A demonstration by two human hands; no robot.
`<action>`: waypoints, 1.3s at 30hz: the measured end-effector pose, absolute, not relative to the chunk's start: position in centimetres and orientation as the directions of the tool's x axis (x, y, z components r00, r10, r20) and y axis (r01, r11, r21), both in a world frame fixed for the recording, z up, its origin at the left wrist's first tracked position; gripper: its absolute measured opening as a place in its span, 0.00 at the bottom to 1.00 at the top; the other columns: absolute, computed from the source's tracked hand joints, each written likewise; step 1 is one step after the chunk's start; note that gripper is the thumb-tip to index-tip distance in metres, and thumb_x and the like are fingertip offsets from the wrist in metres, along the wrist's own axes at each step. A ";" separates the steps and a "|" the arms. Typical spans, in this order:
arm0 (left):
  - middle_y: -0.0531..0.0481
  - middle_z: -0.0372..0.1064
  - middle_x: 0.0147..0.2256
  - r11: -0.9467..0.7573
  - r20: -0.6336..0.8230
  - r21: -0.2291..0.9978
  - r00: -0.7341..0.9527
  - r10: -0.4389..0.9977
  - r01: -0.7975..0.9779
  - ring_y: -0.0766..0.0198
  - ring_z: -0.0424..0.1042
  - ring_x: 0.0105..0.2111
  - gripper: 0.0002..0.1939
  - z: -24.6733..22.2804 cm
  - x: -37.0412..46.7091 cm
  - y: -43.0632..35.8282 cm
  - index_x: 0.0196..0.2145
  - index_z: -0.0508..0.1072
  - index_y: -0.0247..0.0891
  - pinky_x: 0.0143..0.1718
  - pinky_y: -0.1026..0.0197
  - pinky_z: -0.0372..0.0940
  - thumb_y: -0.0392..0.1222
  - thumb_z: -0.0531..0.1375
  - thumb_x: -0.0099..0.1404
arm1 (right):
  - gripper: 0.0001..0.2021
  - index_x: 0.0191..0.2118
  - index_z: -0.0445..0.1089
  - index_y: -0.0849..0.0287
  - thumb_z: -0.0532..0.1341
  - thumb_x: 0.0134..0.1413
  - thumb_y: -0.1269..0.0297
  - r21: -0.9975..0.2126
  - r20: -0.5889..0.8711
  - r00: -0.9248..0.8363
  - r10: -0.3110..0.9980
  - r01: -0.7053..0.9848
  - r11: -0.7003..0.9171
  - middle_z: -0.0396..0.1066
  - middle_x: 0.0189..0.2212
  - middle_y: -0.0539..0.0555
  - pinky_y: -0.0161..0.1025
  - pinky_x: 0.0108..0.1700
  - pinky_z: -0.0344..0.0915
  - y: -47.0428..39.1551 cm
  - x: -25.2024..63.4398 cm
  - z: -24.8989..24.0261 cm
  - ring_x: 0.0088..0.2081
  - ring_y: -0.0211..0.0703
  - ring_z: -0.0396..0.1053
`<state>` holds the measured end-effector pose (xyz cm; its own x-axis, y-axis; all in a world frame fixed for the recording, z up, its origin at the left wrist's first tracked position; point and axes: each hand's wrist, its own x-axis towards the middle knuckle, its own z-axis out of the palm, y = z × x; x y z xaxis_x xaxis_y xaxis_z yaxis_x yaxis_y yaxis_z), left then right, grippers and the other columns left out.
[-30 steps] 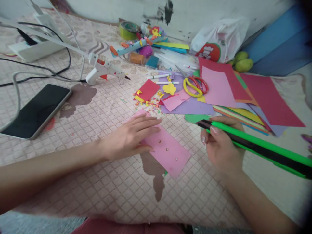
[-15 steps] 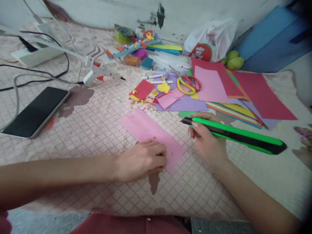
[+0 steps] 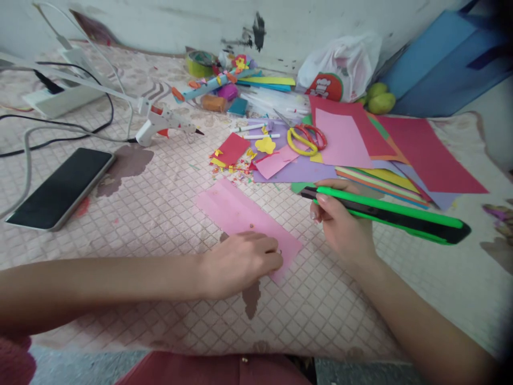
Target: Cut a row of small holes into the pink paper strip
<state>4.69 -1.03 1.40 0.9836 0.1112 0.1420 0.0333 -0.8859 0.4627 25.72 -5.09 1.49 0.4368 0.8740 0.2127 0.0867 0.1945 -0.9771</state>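
A green and black utility knife (image 3: 393, 215) is gripped in my right hand (image 3: 344, 224), raised over the table at the right with its dark tip pointing left. Under my left hand (image 3: 244, 264) lies a strip of pink paper (image 3: 236, 206), set slantwise on the cloth. The fingers of that hand are curled down at the strip's near end, and their tips are hidden. A small round speck (image 3: 251, 225) shows on the paper just beyond the knuckles, and another peeps out beside the fingers.
Scissors (image 3: 302, 140) lie on coloured paper sheets (image 3: 433, 155) and scraps. A hot glue gun (image 3: 160, 124), a phone (image 3: 60, 190) and a power strip (image 3: 66, 99) with cables occupy the left. At the back are tape (image 3: 200, 64), a plastic bag (image 3: 340, 67), green fruit (image 3: 380, 100) and a blue bag (image 3: 436, 64).
My left hand has slid slightly right along the pink paper, its fingers now by the speck near the end. The right hand keeps holding the knife, and the view has shifted a little.
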 end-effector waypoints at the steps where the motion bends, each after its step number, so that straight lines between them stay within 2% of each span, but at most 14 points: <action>1: 0.48 0.67 0.32 -0.895 0.152 0.446 0.983 0.105 0.027 0.62 0.66 0.31 0.06 1.4 4.7 -1.2 0.30 0.68 0.35 0.33 0.60 0.63 0.30 0.57 0.65 | 0.05 0.35 0.71 0.52 0.63 0.53 0.70 -0.977 0.211 0.438 0.874 0.083 0.194 0.66 0.23 0.45 0.36 0.22 0.60 -5.1 25.8 1.5 0.21 0.34 0.64; 5: 0.49 0.68 0.32 -0.911 0.213 0.409 0.966 0.147 0.048 0.65 0.66 0.29 0.06 2.3 4.9 -0.5 0.31 0.67 0.35 0.32 0.63 0.64 0.30 0.56 0.66 | 0.06 0.36 0.72 0.53 0.63 0.53 0.71 -0.982 0.184 0.447 0.875 0.044 0.184 0.66 0.23 0.45 0.35 0.22 0.60 -5.2 26.1 1.5 0.21 0.34 0.64; 8: 0.50 0.69 0.32 -0.902 0.290 0.398 0.910 0.296 0.167 0.68 0.67 0.29 0.06 3.5 4.9 2.8 0.34 0.66 0.35 0.31 0.67 0.63 0.31 0.52 0.69 | 0.06 0.36 0.73 0.53 0.62 0.54 0.72 -0.980 0.191 0.463 0.865 0.037 0.196 0.66 0.23 0.45 0.35 0.23 0.59 -5.3 26.5 1.8 0.22 0.34 0.64; 10: 0.50 0.69 0.32 -0.887 0.359 0.377 0.840 0.407 0.268 0.67 0.68 0.30 0.08 4.0 4.8 6.2 0.35 0.66 0.35 0.32 0.65 0.63 0.30 0.49 0.69 | 0.06 0.36 0.73 0.53 0.62 0.54 0.72 -0.978 0.197 0.478 0.856 0.028 0.209 0.66 0.22 0.46 0.35 0.23 0.59 -5.2 26.7 1.9 0.22 0.34 0.64; 12: 0.49 0.70 0.32 -0.875 0.412 0.347 0.783 0.466 0.338 0.66 0.68 0.31 0.07 4.3 4.6 9.8 0.35 0.68 0.35 0.34 0.63 0.64 0.30 0.50 0.67 | 0.07 0.36 0.73 0.53 0.63 0.54 0.72 -0.977 0.194 0.489 0.851 0.014 0.214 0.66 0.22 0.46 0.36 0.24 0.59 -5.2 26.8 1.9 0.22 0.34 0.64; 14: 0.47 0.71 0.34 -0.875 0.436 0.313 0.762 0.479 0.370 0.64 0.70 0.33 0.08 4.2 4.2 12.8 0.34 0.70 0.35 0.36 0.61 0.65 0.30 0.52 0.65 | 0.07 0.36 0.73 0.53 0.63 0.54 0.72 -0.978 0.183 0.491 0.852 0.006 0.207 0.66 0.22 0.46 0.36 0.24 0.58 -5.1 26.8 1.9 0.22 0.35 0.64; 18: 0.46 0.73 0.39 -0.877 0.473 0.237 0.739 0.480 0.418 0.58 0.70 0.41 0.08 3.6 3.0 15.7 0.29 0.71 0.37 0.46 0.53 0.65 0.37 0.56 0.66 | 0.05 0.36 0.73 0.53 0.63 0.54 0.70 -0.984 0.165 0.480 0.862 0.018 0.178 0.66 0.23 0.47 0.37 0.24 0.58 -5.1 26.7 1.8 0.22 0.36 0.64; 21: 0.46 0.72 0.38 -0.866 0.516 0.209 0.701 0.492 0.455 0.58 0.70 0.41 0.10 3.5 2.0 15.0 0.31 0.72 0.38 0.47 0.52 0.65 0.41 0.56 0.68 | 0.05 0.36 0.72 0.52 0.63 0.54 0.70 -0.986 0.156 0.481 0.862 0.031 0.161 0.65 0.22 0.46 0.37 0.24 0.58 -5.2 26.6 2.1 0.22 0.35 0.63; 24: 0.47 0.72 0.38 -0.891 0.507 0.220 0.733 0.453 0.398 0.61 0.72 0.39 0.11 3.4 1.2 12.1 0.37 0.72 0.36 0.43 0.57 0.67 0.40 0.52 0.72 | 0.05 0.37 0.72 0.52 0.62 0.54 0.70 -0.993 0.114 0.456 0.883 0.040 0.107 0.64 0.21 0.45 0.36 0.25 0.59 -5.5 26.2 2.2 0.23 0.36 0.63; 29: 0.47 0.75 0.43 -0.944 0.445 0.286 0.849 0.285 0.167 0.62 0.74 0.43 0.06 2.1 0.2 6.0 0.42 0.72 0.36 0.47 0.58 0.68 0.38 0.56 0.70 | 0.06 0.39 0.71 0.52 0.63 0.54 0.64 -0.995 0.004 0.318 0.948 0.094 -0.027 0.66 0.24 0.47 0.36 0.25 0.62 -6.3 25.3 1.2 0.24 0.37 0.64; 31: 0.44 0.73 0.49 -0.950 0.418 0.306 0.888 0.194 0.063 0.58 0.72 0.50 0.11 1.4 -0.2 4.6 0.48 0.71 0.33 0.53 0.55 0.66 0.38 0.55 0.71 | 0.07 0.40 0.71 0.51 0.64 0.54 0.62 -0.990 -0.026 0.295 0.955 0.122 -0.064 0.67 0.25 0.47 0.36 0.26 0.63 -6.5 25.0 0.8 0.25 0.38 0.65; 34: 0.41 0.68 0.56 -0.955 0.314 0.291 0.948 0.047 -0.049 0.54 0.65 0.58 0.20 0.7 -0.6 3.3 0.55 0.67 0.29 0.62 0.49 0.58 0.46 0.53 0.73 | 0.07 0.41 0.70 0.52 0.63 0.55 0.61 -0.984 -0.046 0.295 0.954 0.154 -0.094 0.66 0.24 0.46 0.36 0.27 0.62 -6.5 24.9 0.7 0.25 0.37 0.65; 36: 0.41 0.63 0.59 -0.961 0.239 0.268 0.971 -0.009 -0.074 0.51 0.62 0.61 0.24 0.6 -0.5 2.5 0.57 0.66 0.29 0.63 0.47 0.56 0.51 0.52 0.73 | 0.06 0.41 0.70 0.52 0.63 0.56 0.62 -0.984 -0.052 0.295 0.954 0.150 -0.100 0.65 0.23 0.46 0.35 0.27 0.63 -6.3 25.0 0.8 0.25 0.37 0.64; 39: 0.39 0.58 0.62 -0.973 0.169 0.225 0.986 -0.007 -0.046 0.47 0.59 0.62 0.30 0.9 -0.2 0.8 0.60 0.62 0.27 0.62 0.45 0.57 0.55 0.50 0.72 | 0.07 0.41 0.70 0.52 0.63 0.57 0.62 -0.983 -0.064 0.293 0.954 0.144 -0.110 0.67 0.24 0.46 0.34 0.28 0.63 -6.2 25.2 0.9 0.26 0.36 0.65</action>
